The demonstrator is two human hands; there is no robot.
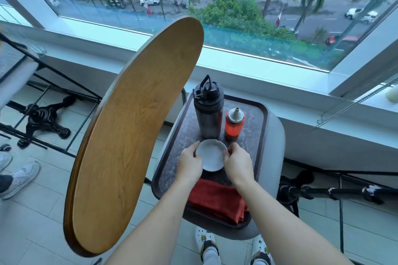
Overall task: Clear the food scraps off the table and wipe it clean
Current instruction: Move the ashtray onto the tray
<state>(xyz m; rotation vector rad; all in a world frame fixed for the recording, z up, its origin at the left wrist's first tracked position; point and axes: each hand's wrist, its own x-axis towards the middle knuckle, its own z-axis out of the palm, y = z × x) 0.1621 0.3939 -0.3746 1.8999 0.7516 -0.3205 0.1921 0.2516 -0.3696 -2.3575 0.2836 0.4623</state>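
Note:
A small white dish [211,155] sits on a dark tray [256,133] that lies on a grey chair seat. My left hand [190,162] grips the dish's left rim and my right hand [237,164] grips its right rim. Behind the dish stand a black water bottle [208,112] and a red squeeze bottle [234,123]. A folded red cloth [217,201] lies at the tray's near end, under my forearms. The round wooden table top [133,135] is to the left of the tray and looks bare.
The grey chair [277,142] stands against a low window ledge [323,118]. Black metal table bases stand on the tiled floor at left [46,119] and right [323,190]. Another person's sneakers [20,178] are at the far left. My own shoes show below.

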